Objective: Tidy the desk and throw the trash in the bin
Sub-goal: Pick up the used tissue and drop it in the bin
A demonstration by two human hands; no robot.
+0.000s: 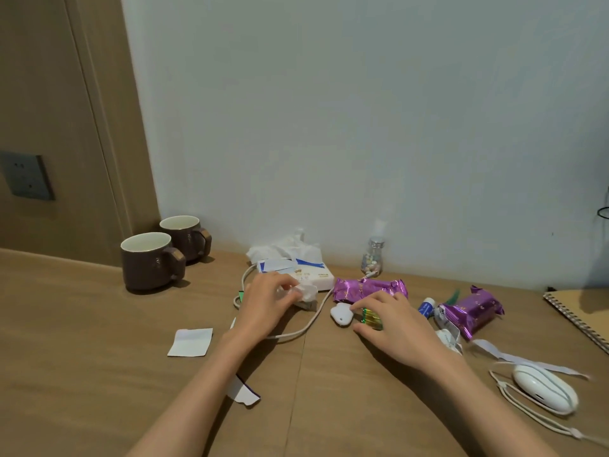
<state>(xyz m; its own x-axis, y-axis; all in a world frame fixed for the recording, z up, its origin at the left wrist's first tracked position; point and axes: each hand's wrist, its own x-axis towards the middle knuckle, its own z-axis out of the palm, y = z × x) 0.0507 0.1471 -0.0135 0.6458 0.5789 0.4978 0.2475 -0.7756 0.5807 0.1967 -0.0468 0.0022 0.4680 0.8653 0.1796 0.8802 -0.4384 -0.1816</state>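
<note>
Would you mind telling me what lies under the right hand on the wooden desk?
Under the right hand, a shiny green-and-gold foil wrapper shows between thumb and forefinger. The palm covers the rest, so its full shape is hidden.

Crumpled tissue (305, 291) and green-gold wrapper (372, 319) — seemingly trash — on desk (99, 324).

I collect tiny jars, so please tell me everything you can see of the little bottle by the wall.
The little bottle looks like clear glass with a silvery screw cap, filled partway with small pastel pieces, beads or pills, too small to tell. It stands upright on the desk, close to the wall, just behind the purple wrapper.
</note>
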